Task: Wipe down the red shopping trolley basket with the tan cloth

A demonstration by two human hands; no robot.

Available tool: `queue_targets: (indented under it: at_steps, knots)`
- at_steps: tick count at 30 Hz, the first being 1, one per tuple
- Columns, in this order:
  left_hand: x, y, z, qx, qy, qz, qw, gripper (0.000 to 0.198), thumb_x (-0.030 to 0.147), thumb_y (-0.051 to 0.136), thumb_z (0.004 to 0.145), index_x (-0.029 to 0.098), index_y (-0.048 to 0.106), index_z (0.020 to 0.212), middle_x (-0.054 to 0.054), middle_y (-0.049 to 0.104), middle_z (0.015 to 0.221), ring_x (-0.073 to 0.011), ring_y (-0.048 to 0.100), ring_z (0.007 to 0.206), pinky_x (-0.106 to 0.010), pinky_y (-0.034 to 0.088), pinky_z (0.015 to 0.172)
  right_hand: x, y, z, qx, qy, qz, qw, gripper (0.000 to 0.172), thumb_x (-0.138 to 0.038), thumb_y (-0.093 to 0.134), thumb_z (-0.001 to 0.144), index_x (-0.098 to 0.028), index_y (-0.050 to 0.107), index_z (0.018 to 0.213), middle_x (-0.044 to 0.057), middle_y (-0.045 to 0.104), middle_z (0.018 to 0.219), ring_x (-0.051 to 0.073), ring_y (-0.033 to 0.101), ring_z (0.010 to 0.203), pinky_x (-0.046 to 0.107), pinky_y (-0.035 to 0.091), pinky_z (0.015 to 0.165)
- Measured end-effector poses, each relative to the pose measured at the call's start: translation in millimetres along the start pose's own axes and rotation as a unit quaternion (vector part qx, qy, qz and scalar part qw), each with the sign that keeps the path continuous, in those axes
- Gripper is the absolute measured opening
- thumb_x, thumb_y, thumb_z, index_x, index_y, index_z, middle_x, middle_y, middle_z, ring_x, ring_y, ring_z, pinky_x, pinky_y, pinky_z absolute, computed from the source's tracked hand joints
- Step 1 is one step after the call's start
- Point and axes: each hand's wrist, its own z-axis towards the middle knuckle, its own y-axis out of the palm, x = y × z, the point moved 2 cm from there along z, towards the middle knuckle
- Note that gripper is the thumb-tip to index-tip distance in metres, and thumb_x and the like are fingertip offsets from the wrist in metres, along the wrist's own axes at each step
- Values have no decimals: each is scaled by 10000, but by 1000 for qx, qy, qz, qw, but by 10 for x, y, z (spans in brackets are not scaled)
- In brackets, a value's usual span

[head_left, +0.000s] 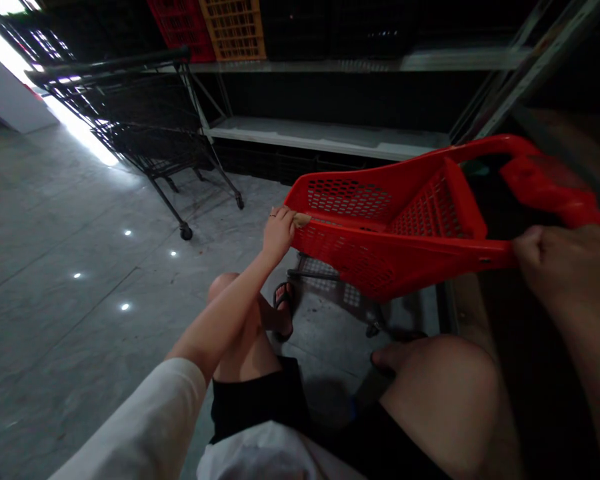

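Note:
A red plastic shopping cart [425,260] with perforated sides stands in front of me, its front end pointing left. At that front end, my left hand [279,233] is closed over the near rim. A small beige piece, probably a cloth [301,219], sticks out from under its fingers against the rim. My right hand [570,260] is wrapped around the near side rail at the cart's handle end. Part of its grip is hidden by the back of the hand.
A dark metal shopping cart [145,127] stands at the upper left on grey floor tiles [55,320]. Behind the red cart is a metal shelf rack [330,137]. Red [183,30] and yellow crates [234,30] sit on its upper shelf. My knees flank the red cart's near side.

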Motion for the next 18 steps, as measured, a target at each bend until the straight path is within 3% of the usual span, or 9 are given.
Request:
queue_targets:
  at_steps: [3,5,8,10,12,14,16,18]
  knots:
    - [307,96,-181,39,-14,3,999,303,99,488,1018,118,693,1240,-118,697,1312,-281,543,1348,-492,362,1297,-28,52,69,-60,19,-44,997,229,-284,602,874,-157,699,711,169,673,714,221,478,684,427,263,724]
    - [542,152,-300,66,-10,9,998,307,115,504,1024,116,692,1266,-121,705,1311,-301,556,1357,-536,390,1276,-226,7,31,-70,-21,-45,996,256,-337,589,933,-139,748,899,209,739,896,280,559,806,483,326,832]
    - [906,208,-453,90,6,19,996,315,130,530,1029,101,694,1296,-137,716,1313,-324,589,1341,-534,437,1243,-810,-92,-164,-39,-102,12,994,430,-444,518,1008,-97,730,1148,274,714,1206,341,603,1007,529,343,1013]
    - [1157,229,-543,92,27,22,995,317,150,554,1032,100,699,1310,-137,728,1292,-320,622,1301,-502,459,1230,-1294,-113,-334,-30,-155,75,985,450,-417,452,1045,-86,690,1236,290,658,1360,344,590,1139,498,357,1061]
    - [1409,248,-618,80,62,23,995,320,184,564,1042,116,698,1324,-135,735,1275,-304,646,1270,-473,481,1206,-1710,-72,-475,-66,-193,134,970,407,-383,407,1065,-127,718,1124,223,741,1172,319,608,1067,473,360,1073]
    - [1640,269,-667,54,110,22,992,316,218,553,1057,128,698,1323,-137,736,1270,-285,662,1245,-437,510,1161,-1928,18,-545,-105,-174,196,959,411,-323,357,1072,-184,720,938,157,770,980,280,612,951,449,370,1037]
    - [1820,295,-682,19,165,12,986,311,237,535,1071,134,696,1316,-132,737,1253,-257,686,1178,-393,543,1079,-1910,145,-550,-127,-124,243,954,421,-268,349,1051,-207,680,797,133,763,867,258,599,873,442,377,990]
    - [1922,317,-665,-14,210,-6,978,319,250,522,1080,147,685,1335,-120,744,1207,-237,704,1096,-371,556,999,-1722,281,-527,-134,-92,268,950,396,-248,380,1016,-212,631,713,125,742,797,253,589,840,444,385,964]
